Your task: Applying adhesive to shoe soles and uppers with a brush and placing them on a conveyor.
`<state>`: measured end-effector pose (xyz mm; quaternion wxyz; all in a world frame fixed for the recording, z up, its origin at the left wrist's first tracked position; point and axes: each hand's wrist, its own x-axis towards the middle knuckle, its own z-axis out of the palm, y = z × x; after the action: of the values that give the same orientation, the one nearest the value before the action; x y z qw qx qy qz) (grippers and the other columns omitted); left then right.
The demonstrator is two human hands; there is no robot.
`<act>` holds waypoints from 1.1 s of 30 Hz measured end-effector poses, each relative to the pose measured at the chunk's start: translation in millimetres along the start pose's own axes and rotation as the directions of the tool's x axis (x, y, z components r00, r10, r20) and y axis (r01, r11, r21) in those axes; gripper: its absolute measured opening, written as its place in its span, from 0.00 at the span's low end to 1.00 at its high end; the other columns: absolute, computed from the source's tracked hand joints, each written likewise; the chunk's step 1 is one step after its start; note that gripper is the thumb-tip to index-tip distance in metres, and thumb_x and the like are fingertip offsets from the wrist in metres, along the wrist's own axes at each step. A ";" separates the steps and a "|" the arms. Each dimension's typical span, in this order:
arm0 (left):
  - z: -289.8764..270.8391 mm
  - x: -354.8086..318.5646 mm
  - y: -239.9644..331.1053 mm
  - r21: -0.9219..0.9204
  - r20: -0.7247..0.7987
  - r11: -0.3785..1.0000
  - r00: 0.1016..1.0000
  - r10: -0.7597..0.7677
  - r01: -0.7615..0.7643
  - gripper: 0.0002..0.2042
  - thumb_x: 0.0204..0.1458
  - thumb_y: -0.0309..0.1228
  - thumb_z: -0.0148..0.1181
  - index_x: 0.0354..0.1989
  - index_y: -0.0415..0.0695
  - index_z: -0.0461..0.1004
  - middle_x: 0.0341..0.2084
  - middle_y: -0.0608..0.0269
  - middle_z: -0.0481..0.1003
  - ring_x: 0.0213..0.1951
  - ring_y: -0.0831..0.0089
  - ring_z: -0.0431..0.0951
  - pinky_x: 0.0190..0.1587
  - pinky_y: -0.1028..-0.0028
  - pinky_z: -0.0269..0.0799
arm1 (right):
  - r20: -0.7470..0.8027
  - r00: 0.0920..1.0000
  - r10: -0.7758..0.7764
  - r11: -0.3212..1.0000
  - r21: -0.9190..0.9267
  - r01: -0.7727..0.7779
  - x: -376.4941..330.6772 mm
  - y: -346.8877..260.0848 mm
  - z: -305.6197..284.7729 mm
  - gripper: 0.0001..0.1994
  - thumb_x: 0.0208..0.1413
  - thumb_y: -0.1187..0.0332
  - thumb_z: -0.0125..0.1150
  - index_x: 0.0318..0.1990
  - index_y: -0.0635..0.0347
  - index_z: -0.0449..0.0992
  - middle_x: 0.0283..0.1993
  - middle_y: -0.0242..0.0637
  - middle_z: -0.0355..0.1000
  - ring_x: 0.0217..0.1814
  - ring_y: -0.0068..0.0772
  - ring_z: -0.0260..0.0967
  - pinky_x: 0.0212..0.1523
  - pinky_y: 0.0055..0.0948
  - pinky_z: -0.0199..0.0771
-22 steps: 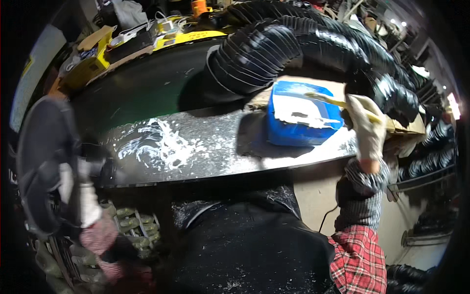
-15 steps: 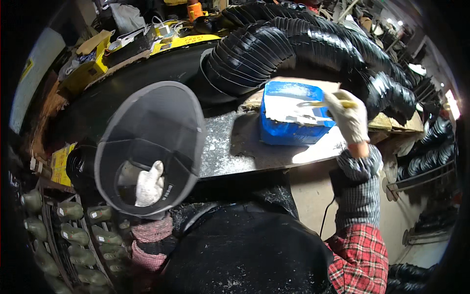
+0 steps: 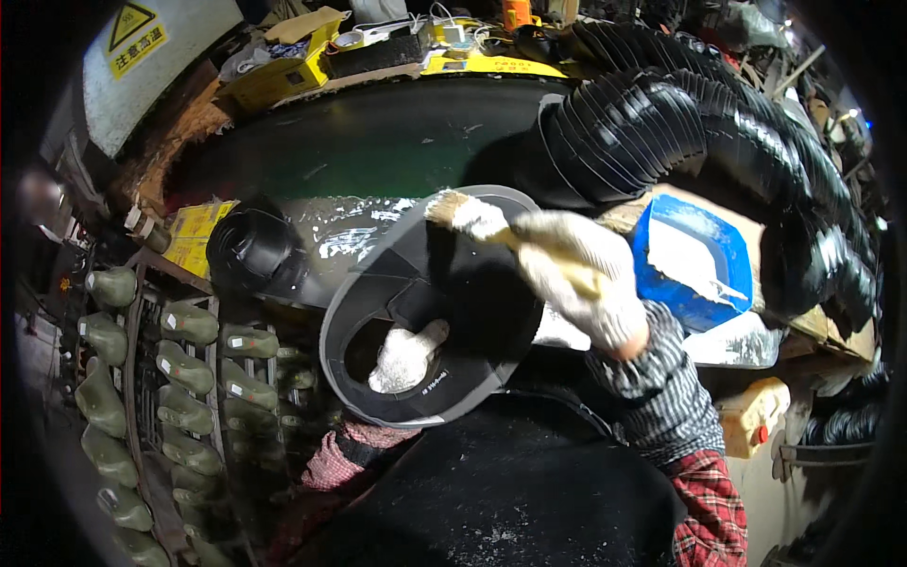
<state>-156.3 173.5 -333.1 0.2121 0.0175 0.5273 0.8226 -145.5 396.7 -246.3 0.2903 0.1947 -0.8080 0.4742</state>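
Note:
My left hand (image 3: 404, 361), in a white glove, shows through the narrow lower opening of a black flared sleeve (image 3: 477, 283), its thumb laid along the inner wall. The fingers look curled, and the hand holds the sleeve tilted toward me. Above the sleeve's far right rim, my gloved right hand (image 3: 581, 274) is closed round the pale handle of a paintbrush (image 3: 472, 215). White paste coats the ferrule; the tan bristles point left over the far rim. A blue tub (image 3: 652, 274) of white paste stands just right of my right hand.
Long nested stacks of black sleeves (image 3: 624, 132) curve along the back right. Another black sleeve (image 3: 250, 248) lies left on the white-smeared bench (image 3: 350, 231). Racks of green boot-shaped forms (image 3: 184, 369) fill the left side. A pale jug with a red cap (image 3: 753, 416) stands low right.
My right hand has moved left with the paintbrush, from over the blue tub to the sleeve's rim. The view has shifted left, and the sleeve appears more tilted.

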 end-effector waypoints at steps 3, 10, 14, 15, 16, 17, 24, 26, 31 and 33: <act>-12.2 0.0 10.9 0.038 -0.029 0.999 1.000 0.003 -0.002 0.05 0.59 0.23 0.54 0.41 0.38 0.74 0.28 0.64 0.76 0.28 0.79 0.74 0.30 0.75 0.70 | -0.091 0.994 -0.054 0.963 -0.270 0.027 9.3 38.3 3.7 0.08 0.57 0.75 0.60 0.43 0.67 0.76 0.38 0.41 0.76 0.37 0.31 0.75 0.42 0.26 0.74; -18.1 13.0 24.5 0.048 0.009 0.999 1.000 0.013 -0.014 0.06 0.59 0.23 0.54 0.42 0.37 0.74 0.29 0.64 0.76 0.29 0.79 0.74 0.30 0.75 0.71 | -0.329 0.869 0.371 0.925 0.212 -0.315 -3.5 19.5 -1.7 0.07 0.60 0.77 0.54 0.43 0.69 0.76 0.39 0.44 0.76 0.38 0.28 0.76 0.39 0.22 0.78; -18.4 18.9 13.9 -0.003 0.002 1.000 1.000 0.011 -0.011 0.06 0.59 0.23 0.54 0.42 0.37 0.74 0.29 0.64 0.76 0.29 0.79 0.74 0.31 0.75 0.71 | 0.142 0.951 -0.274 0.959 0.114 0.259 54.4 -7.3 63.0 0.21 0.55 0.58 0.61 0.51 0.63 0.74 0.27 0.39 0.74 0.28 0.39 0.74 0.31 0.29 0.74; -18.7 20.0 12.1 -0.003 0.014 1.000 1.000 0.004 -0.004 0.06 0.59 0.23 0.54 0.42 0.37 0.74 0.29 0.64 0.76 0.29 0.79 0.74 0.31 0.75 0.71 | 0.266 0.914 -0.307 0.934 -0.099 0.342 57.4 -22.2 72.8 0.21 0.54 0.59 0.62 0.52 0.63 0.74 0.25 0.38 0.74 0.25 0.40 0.73 0.28 0.30 0.74; -16.1 9.1 15.1 -0.004 0.004 1.000 1.000 0.021 -0.021 0.06 0.59 0.23 0.54 0.42 0.37 0.74 0.29 0.64 0.76 0.29 0.79 0.74 0.31 0.75 0.71 | 0.238 0.870 -0.432 0.895 -0.009 0.447 52.6 -33.9 78.3 0.19 0.54 0.61 0.62 0.49 0.62 0.76 0.25 0.37 0.74 0.24 0.39 0.73 0.26 0.29 0.74; -16.0 5.3 19.2 0.006 -0.003 0.999 0.999 0.038 -0.038 0.06 0.59 0.23 0.54 0.42 0.37 0.74 0.30 0.63 0.76 0.29 0.79 0.74 0.31 0.75 0.71 | 0.326 0.882 -0.341 0.937 0.047 0.345 55.7 -45.6 70.9 0.16 0.53 0.63 0.63 0.46 0.63 0.77 0.26 0.37 0.75 0.25 0.37 0.75 0.27 0.28 0.75; -31.9 13.3 66.6 0.060 -0.014 0.979 0.981 0.195 -0.194 0.06 0.59 0.23 0.54 0.43 0.37 0.74 0.30 0.63 0.76 0.30 0.79 0.75 0.31 0.75 0.71 | 0.296 0.892 -0.343 0.933 0.215 0.287 33.9 -71.0 71.7 0.13 0.49 0.64 0.69 0.39 0.61 0.78 0.37 0.41 0.78 0.33 0.37 0.76 0.38 0.33 0.76; -37.8 16.8 89.8 0.061 0.000 0.964 0.966 0.258 -0.257 0.07 0.58 0.23 0.55 0.43 0.37 0.74 0.30 0.63 0.76 0.30 0.78 0.75 0.31 0.75 0.71 | 0.509 0.810 -0.291 0.957 0.165 0.240 22.7 -76.5 46.8 0.14 0.52 0.60 0.64 0.41 0.60 0.78 0.28 0.39 0.74 0.31 0.40 0.75 0.32 0.30 0.76; -34.5 22.2 106.8 0.082 -0.002 0.961 0.964 0.265 -0.264 0.07 0.58 0.23 0.55 0.43 0.37 0.74 0.31 0.63 0.76 0.30 0.78 0.75 0.31 0.75 0.71 | 0.067 0.896 0.439 0.863 0.247 -0.441 -33.4 -21.6 -6.4 0.10 0.58 0.72 0.60 0.43 0.71 0.76 0.35 0.38 0.77 0.33 0.24 0.74 0.35 0.23 0.77; -38.7 19.1 103.0 0.086 -0.015 0.963 0.966 0.258 -0.256 0.07 0.58 0.23 0.55 0.43 0.37 0.74 0.31 0.63 0.76 0.30 0.78 0.75 0.31 0.75 0.71 | -0.025 0.912 0.409 0.898 0.191 -0.398 -50.0 -34.8 -11.2 0.09 0.57 0.71 0.61 0.40 0.69 0.77 0.35 0.37 0.77 0.34 0.24 0.74 0.35 0.23 0.76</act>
<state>-217.5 110.8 -263.8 0.0960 0.0839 0.5569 0.8207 -84.0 392.0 -252.0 0.1925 0.0334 -0.7744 0.6018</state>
